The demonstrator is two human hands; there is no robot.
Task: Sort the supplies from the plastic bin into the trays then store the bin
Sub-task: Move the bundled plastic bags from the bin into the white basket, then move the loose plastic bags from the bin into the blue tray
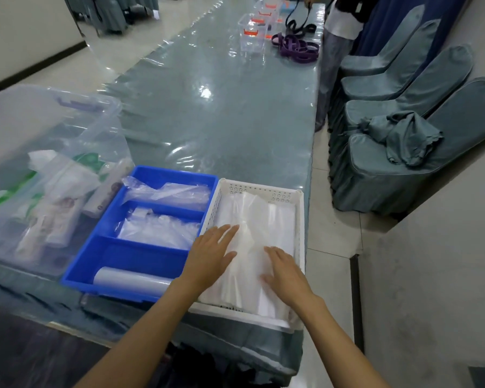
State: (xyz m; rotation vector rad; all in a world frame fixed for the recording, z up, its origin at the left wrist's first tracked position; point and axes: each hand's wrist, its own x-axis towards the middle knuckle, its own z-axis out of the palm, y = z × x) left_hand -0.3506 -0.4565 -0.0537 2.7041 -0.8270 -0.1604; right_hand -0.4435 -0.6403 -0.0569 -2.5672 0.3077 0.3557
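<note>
A white perforated tray (pixel 259 189) at the table's near right holds a flat stack of clear plastic bags (pixel 259 219). My left hand (pixel 212 254) and my right hand (pixel 284 270) both lie flat on that stack, fingers spread, gripping nothing. Left of it stands a blue three-compartment tray (pixel 95 264): crumpled clear bags (pixel 168 191) lie in the far and middle compartments, and a grey-white roll (pixel 132 280) in the near one. The clear plastic bin (pixel 48 113) at the far left holds several packets, a roll and green-printed packs (pixel 53 197).
The long table (pixel 221 121) has a glossy plastic cover. Far along it stand clear boxes with orange latches (pixel 252 32) and purple straps (pixel 297 47), beside a standing person (pixel 339 37). Covered chairs (pixel 403 152) line the right side across a narrow aisle.
</note>
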